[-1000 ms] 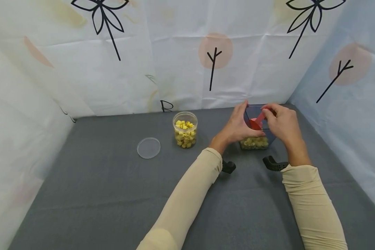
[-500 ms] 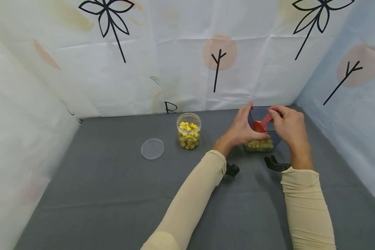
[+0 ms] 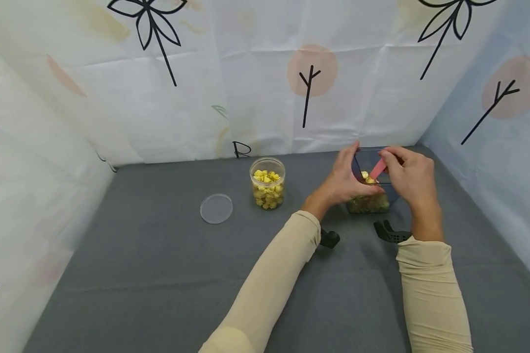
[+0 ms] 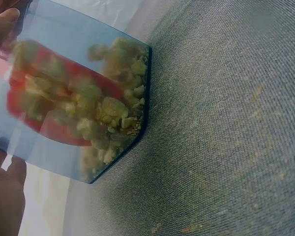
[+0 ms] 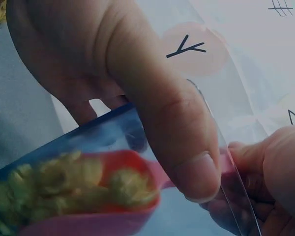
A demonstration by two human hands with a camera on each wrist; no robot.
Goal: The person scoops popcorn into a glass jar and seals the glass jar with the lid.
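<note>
My left hand (image 3: pixel 342 181) grips the rim end of a clear bluish plastic container (image 4: pixel 101 32), which is partly filled with popcorn (image 4: pixel 115 108). The thumb lies across the near wall. My right hand (image 3: pixel 412 179) pinches the pink handle of a scoop (image 3: pixel 378 169) that reaches down through the container's opening. Its red bowl (image 5: pixel 130 160) is inside the container and carries popcorn, as the right wrist view shows. To the left, a round clear jar (image 3: pixel 267 184) of yellow popcorn stands uncovered. Beside it a clear disc-shaped lid (image 3: pixel 216 209) lies flat.
Grey cloth (image 3: pixel 159 260) covers the table. Patterned white fabric (image 3: pixel 256 73) hangs behind it and on both sides, close to the container at the back right. Black wrist mounts (image 3: pixel 390 233) stick out beside my sleeves.
The scoop's red bowl, visible above the popcorn earlier, has gone lower and popcorn now shows where it was. Both hands keep their grips. The head view has shifted slightly.
</note>
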